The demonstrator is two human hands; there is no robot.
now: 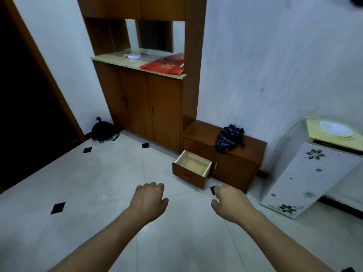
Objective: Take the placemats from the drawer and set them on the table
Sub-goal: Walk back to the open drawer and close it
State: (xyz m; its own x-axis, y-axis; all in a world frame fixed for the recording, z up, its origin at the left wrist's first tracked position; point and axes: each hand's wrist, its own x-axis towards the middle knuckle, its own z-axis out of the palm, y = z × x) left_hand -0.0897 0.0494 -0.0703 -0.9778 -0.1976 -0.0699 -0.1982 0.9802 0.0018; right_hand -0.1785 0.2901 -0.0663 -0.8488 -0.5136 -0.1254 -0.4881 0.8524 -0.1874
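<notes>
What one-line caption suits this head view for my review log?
Both bare hands, left hand and right hand, reach empty toward an open, empty-looking brown wooden drawer at floor level.

Pale, scuffed walls [265, 55] meet a floor of light tiles [88, 183] set with small black diamonds. A tall wooden cabinet [149, 107] stands against the far wall – closed doors below, a mirrored niche above, a red bag [165, 65] on its counter. A low wooden bench cabinet [235, 165] adjoins it – dark cloth [228, 139] on top. A dark doorway [23, 95] opens on the left
</notes>
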